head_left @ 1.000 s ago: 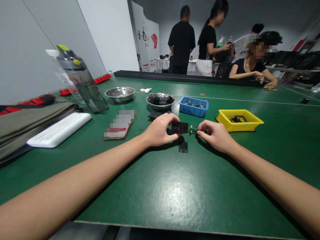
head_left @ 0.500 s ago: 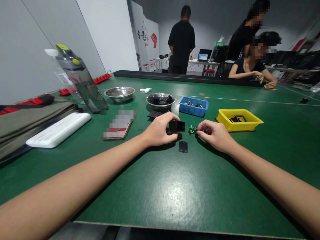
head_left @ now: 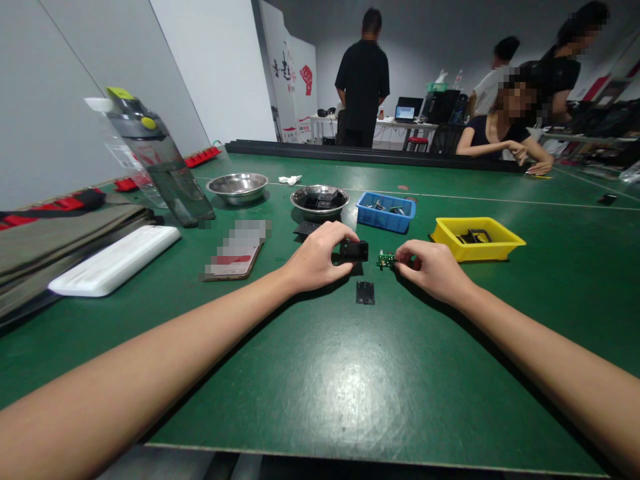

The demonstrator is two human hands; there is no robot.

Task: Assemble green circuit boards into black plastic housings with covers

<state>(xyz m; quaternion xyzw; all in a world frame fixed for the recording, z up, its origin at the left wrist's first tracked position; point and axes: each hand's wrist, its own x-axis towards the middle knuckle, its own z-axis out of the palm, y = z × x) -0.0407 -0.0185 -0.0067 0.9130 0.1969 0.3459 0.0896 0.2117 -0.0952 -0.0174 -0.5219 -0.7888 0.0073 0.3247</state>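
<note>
My left hand (head_left: 324,259) grips a small black housing (head_left: 356,251) between thumb and fingers, just above the green table (head_left: 320,347). To its right, my right hand (head_left: 433,268) pinches a small green circuit board (head_left: 387,261) at its right end. A narrow gap separates the board from the housing. Below the two, a flat black plate (head_left: 365,293) lies on the table. Another dark flat piece (head_left: 307,229) rests behind my left hand, partly hidden by it.
Behind the hands stand a metal bowl (head_left: 320,212) of black parts, a blue tray (head_left: 385,221) with metal pieces and a yellow bin (head_left: 480,252). A second bowl (head_left: 239,197), phone (head_left: 235,260), bottle (head_left: 170,170) and white case (head_left: 117,261) are left. People are beyond the table.
The black housing has turned slightly in my left hand. My right hand and the board have hardly moved. In the background a person has moved right and another has come into view.
</note>
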